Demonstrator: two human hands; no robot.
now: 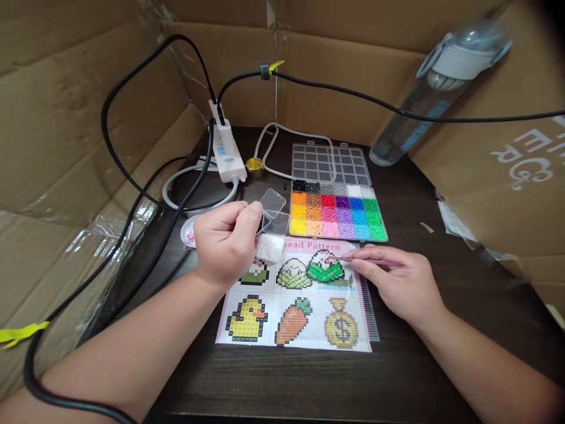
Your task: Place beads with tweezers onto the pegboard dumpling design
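My right hand (399, 280) pinches a pair of thin reddish tweezers (362, 260). Their tips reach the white part of a green-and-white bead figure (325, 268), edged in black, on a clear pegboard (371, 318). Under the board lies a printed bead pattern sheet (271, 324) with a duck, a carrot and a money bag. My left hand (229, 241) is closed in a fist above the sheet's upper left; what its fingers hold, if anything, is hidden. Beside it sit a bag of white beads (269, 248) and small clear lidded boxes (276, 222).
Behind the sheet lies a sorted bead case (339, 211), its clear lid (331, 164) folded back. A white power strip (227, 150), a gold cup (255, 167) and a water bottle (435, 97) stand farther off. A black cable (344, 89) loops overhead. Cardboard walls (335, 59) enclose the table.
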